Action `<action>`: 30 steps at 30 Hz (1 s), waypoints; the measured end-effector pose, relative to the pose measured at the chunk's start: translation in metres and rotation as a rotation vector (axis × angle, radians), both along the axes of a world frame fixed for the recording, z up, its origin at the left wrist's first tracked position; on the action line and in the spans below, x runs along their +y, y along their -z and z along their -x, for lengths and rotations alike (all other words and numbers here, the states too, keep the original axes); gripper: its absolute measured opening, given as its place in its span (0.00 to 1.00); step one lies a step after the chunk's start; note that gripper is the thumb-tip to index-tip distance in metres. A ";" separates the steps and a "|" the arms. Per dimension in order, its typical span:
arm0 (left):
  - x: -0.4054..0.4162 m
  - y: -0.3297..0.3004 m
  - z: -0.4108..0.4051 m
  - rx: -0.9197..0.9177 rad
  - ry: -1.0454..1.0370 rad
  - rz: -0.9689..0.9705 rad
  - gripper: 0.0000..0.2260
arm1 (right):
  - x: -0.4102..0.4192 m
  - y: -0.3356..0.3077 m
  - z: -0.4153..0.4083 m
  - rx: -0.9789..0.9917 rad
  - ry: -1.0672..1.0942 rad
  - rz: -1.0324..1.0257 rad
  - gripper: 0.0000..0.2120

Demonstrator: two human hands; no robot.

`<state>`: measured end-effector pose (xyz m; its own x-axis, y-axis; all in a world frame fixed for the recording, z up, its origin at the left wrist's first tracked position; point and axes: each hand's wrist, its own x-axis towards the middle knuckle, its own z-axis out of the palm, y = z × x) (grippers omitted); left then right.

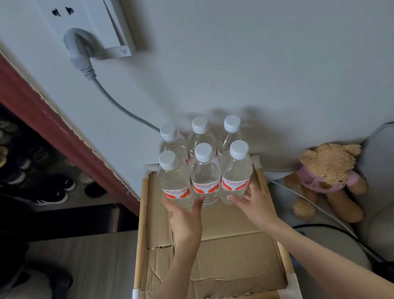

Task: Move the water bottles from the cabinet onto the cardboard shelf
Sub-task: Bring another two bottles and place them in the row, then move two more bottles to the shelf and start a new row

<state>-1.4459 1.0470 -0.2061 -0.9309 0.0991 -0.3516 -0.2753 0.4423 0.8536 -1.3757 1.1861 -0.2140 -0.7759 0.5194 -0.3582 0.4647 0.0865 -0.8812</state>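
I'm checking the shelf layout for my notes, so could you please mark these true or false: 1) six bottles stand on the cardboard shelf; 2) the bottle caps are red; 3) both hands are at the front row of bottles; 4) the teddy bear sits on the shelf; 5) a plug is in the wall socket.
1) True: six bottles stand upright in two rows of three on the shelf.
2) False: the caps are white; the red is on the labels.
3) True: the left hand touches the front left bottle, the right hand the front right bottle.
4) False: the teddy bear sits right of the shelf, beside a cushion.
5) True: a grey plug is in the socket.
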 end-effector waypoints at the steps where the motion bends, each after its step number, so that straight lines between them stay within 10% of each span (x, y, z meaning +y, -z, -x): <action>1: -0.001 0.001 0.001 -0.002 0.016 0.002 0.41 | 0.000 -0.001 0.000 -0.011 -0.004 0.005 0.26; 8: -0.025 0.004 0.006 -0.019 0.206 0.050 0.47 | -0.012 -0.004 -0.013 -0.143 -0.107 -0.067 0.46; 18: -0.133 0.005 -0.043 0.263 0.537 0.674 0.30 | -0.077 0.001 -0.045 -0.201 -0.653 -0.519 0.33; 24: -0.220 -0.013 -0.115 0.358 0.261 0.852 0.29 | -0.128 -0.011 -0.028 0.072 -1.046 -0.789 0.34; 30: -0.277 -0.005 -0.248 0.057 -0.101 0.881 0.30 | -0.218 -0.016 -0.057 0.227 -1.402 -0.730 0.32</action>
<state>-1.1979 0.7703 -0.2007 -0.9389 -0.2690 -0.2147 -0.3161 0.9208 0.2286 -1.3186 0.9677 -0.1983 -0.7657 -0.6177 -0.1791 -0.4707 0.7281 -0.4984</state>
